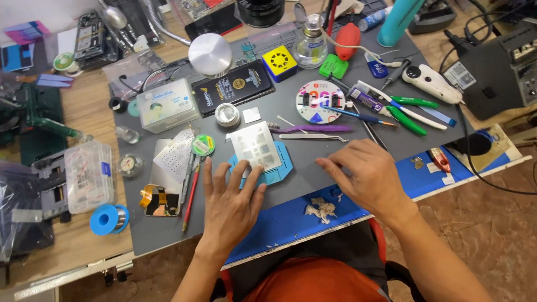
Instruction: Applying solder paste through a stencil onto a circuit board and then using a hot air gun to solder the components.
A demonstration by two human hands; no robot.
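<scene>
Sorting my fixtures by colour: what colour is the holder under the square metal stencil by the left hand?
Light blue holder, under the silvery stencil; the head view shows it.

Black gold-printed package (233,88), mat's rear

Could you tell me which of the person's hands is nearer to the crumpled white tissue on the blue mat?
Right. The right hand hovers just above-right of the tissue; the left hand lies farther off to its left.
</scene>
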